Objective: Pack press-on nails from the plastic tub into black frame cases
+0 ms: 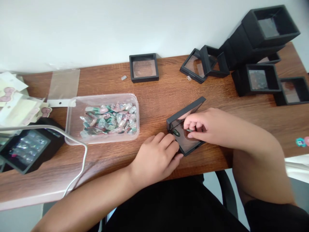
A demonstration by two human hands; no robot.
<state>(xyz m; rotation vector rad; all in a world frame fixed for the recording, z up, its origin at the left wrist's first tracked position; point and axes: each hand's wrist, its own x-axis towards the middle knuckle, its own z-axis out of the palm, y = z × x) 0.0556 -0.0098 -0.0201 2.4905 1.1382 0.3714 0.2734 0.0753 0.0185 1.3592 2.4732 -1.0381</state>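
Note:
A black hinged display frame [188, 143] with a clear film in it lies opened on the wooden table, its lid [185, 111] tilted up at the back. My left hand [156, 156] is closed on its near left edge, fingers curled. One dark green press-on nail [176, 132] rests on the film by the hinge corner. Over the film's right part, my right hand [201, 125] pinches a second small green nail [189, 130] between thumb and forefinger; its fingers partly hide the nail. Left of the hands, a clear plastic box [72, 124] holds many green, pink and clear press-on nails [109, 119].
An open black frame [144, 67] stands at the back, with more frames [214, 61] and a tall stack [256, 42] at the right. On the left are cards [16, 100], a filled black frame [29, 148] and a white cable [84, 154] crossing the table. A clear bag [64, 85] lies behind the box.

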